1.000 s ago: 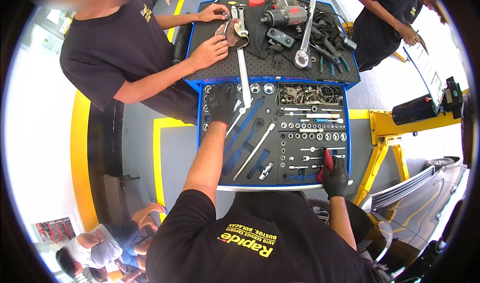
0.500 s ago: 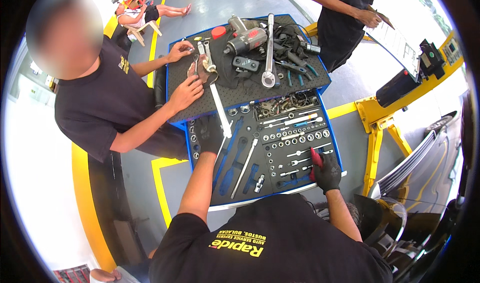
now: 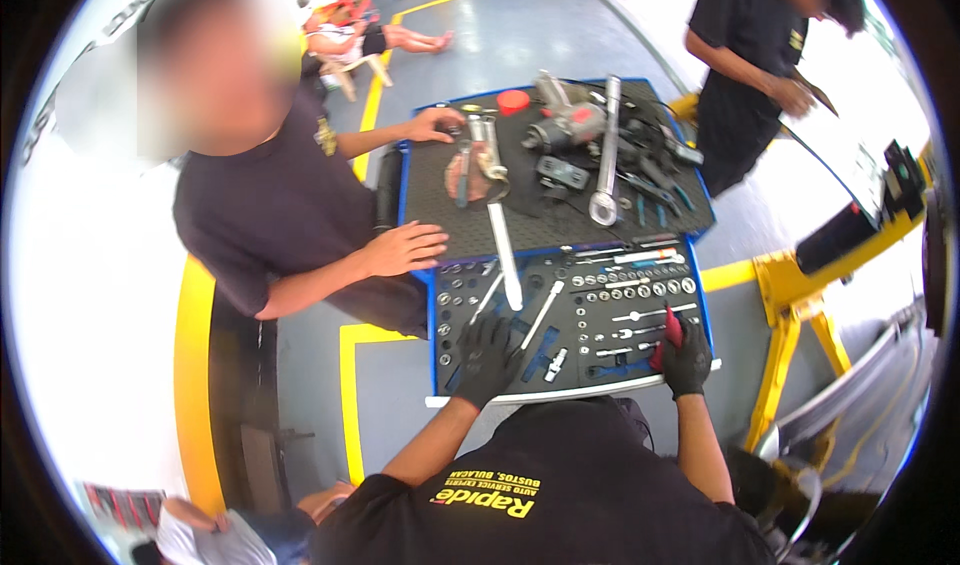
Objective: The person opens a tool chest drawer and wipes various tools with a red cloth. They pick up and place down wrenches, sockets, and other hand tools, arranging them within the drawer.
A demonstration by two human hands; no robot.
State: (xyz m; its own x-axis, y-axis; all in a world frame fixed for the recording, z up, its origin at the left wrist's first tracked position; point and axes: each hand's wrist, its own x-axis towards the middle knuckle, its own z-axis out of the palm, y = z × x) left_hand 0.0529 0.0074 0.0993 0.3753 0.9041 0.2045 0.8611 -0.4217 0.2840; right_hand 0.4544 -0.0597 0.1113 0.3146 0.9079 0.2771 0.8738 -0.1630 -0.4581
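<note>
Tool drawer (image 3: 540, 385) lies open below the blue cabinet's top (image 3: 570, 223), right in front of us. Our left hand (image 3: 487, 353), black-gloved, has its fingers fairly spread over the drawer's near left part; we cannot tell whether it grips anything. Our right hand (image 3: 688, 360), gloved too, holds a red cloth (image 3: 673, 327) at the near right corner.

We see two likely risks: a co-worker's hand (image 3: 405, 250) rests at the top's near left edge, where a quick push on the drawer might pinch fingers; and the long silver tool (image 3: 505, 255) overhangs the drawer, so a bump could tip it onto the sockets (image 3: 658, 288).

Along the dark top we see wrenches (image 3: 483, 130), a round red lid (image 3: 513, 101), an impact wrench (image 3: 580, 125), a long ratchet (image 3: 609, 150) and pliers (image 3: 668, 197). Around us, yellow lines (image 3: 352, 405) mark the grey floor (image 3: 310, 365); at right, another person (image 3: 745, 75) stands beyond a yellow stand (image 3: 788, 287).
</note>
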